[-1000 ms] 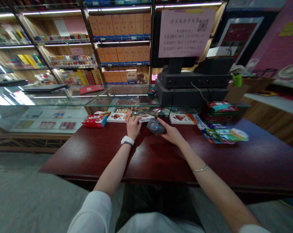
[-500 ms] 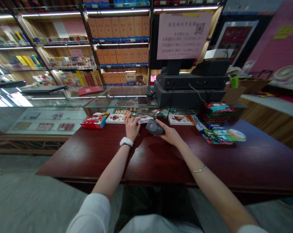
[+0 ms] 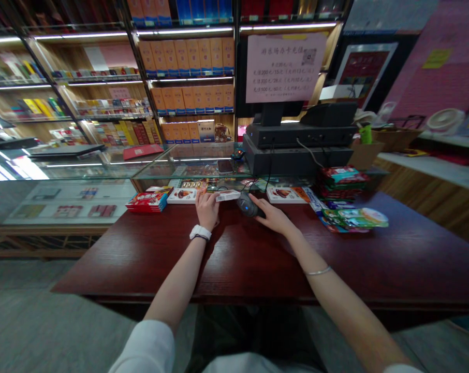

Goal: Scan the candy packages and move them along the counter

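Note:
My left hand (image 3: pixel 207 208) grips a small white box (image 3: pixel 227 195) at the far edge of the dark red wooden table (image 3: pixel 149 254). A white watch sits on that wrist. My right hand (image 3: pixel 273 217) is wrapped round a dark handheld barcode scanner (image 3: pixel 248 204) with a blue light, its head close to the box's right end. A cable runs from the scanner toward the till. A flat white box with a red picture (image 3: pixel 181 195) lies just left of my left hand.
A red and blue packet stack (image 3: pixel 147 201) lies at the far left of the table. Another flat box (image 3: pixel 284 194) and piles of green and red packets (image 3: pixel 351 204) lie to the right. A black till (image 3: pixel 296 145) with a pink notice stands on the glass counter (image 3: pixel 188 158). Shelves of cartons behind.
The camera tipped down slightly, so everything sits a bit lower in view. Both hands stay at the box and scanner; the scanner's blue light shows again after being dim.

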### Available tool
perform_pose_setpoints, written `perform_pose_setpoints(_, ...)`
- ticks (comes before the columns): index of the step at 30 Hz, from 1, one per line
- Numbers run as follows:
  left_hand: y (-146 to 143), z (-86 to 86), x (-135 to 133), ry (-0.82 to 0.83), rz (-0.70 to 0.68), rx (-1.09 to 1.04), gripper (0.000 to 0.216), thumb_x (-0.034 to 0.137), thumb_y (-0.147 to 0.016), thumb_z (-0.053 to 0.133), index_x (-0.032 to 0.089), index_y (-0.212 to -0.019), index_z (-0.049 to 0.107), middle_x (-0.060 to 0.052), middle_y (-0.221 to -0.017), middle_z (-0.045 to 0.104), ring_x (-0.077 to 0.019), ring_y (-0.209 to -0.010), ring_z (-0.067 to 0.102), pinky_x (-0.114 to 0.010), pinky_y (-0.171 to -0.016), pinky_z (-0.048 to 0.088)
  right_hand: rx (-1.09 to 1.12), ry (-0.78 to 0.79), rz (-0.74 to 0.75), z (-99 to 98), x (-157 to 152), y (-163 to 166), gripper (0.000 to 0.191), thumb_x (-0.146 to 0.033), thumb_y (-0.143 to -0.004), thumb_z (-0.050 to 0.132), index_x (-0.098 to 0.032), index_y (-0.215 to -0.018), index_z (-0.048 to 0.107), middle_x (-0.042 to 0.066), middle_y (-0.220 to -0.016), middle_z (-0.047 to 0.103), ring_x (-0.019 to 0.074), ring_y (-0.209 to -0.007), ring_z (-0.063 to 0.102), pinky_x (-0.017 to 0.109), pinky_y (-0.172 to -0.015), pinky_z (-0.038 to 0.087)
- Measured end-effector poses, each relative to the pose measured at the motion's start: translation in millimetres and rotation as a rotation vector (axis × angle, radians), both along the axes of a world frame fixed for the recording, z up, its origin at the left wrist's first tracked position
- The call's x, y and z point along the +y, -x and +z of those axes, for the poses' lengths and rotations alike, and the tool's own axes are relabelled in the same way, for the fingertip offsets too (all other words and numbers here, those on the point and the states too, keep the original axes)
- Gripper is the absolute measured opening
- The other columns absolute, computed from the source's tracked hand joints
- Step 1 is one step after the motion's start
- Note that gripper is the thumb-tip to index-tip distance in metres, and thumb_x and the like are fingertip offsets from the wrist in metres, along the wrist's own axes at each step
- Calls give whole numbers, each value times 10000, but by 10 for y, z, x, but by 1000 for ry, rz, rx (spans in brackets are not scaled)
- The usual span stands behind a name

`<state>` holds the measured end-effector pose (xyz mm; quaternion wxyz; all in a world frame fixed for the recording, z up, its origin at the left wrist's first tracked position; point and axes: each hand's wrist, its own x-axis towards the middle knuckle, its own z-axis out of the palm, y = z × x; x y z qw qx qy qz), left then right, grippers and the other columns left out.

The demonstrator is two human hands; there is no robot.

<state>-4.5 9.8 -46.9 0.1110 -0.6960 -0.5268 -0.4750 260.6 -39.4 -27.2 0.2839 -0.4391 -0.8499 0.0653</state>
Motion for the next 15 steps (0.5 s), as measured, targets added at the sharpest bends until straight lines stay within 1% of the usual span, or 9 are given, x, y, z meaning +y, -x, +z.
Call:
perform_pose_setpoints(5, 2, 16, -5, -4, 7, -11, 197, 202, -892, 558, 259, -997, 715, -44, -939, 709, -249, -1026, 643, -472, -1163, 326, 7, 84, 11, -52, 23, -23, 885, -283, -877, 633, -329, -1598, 121, 80, -1336, 576, 274, -1186, 611, 403, -969, 515)
perform_pose_setpoints(9, -2, 34, -21, -17, 2, -10, 196, 208, -898, 557, 255, -1004, 716, -43, -932, 713, -246, -1013, 648, -470, -1162, 329, -10, 151, -22, -112, 49, -35, 850, -287, -867, 654, -316, -1584, 198, 96, -1370, 556, 285, -1210, 598, 400, -957, 505)
perform_pose_setpoints(15, -17, 68, -42, -36, -6, -28, 195, 218, -901, 556, 263, -1009, 712, -33, -940, 715, -235, -1012, 648, -471, -1174, 314, -68, 175, -71, -135, 60, -37, 863, -254, -836, 684, -323, -1572, 239, 79, -1303, 582, 266, -1139, 634, 351, -893, 511)
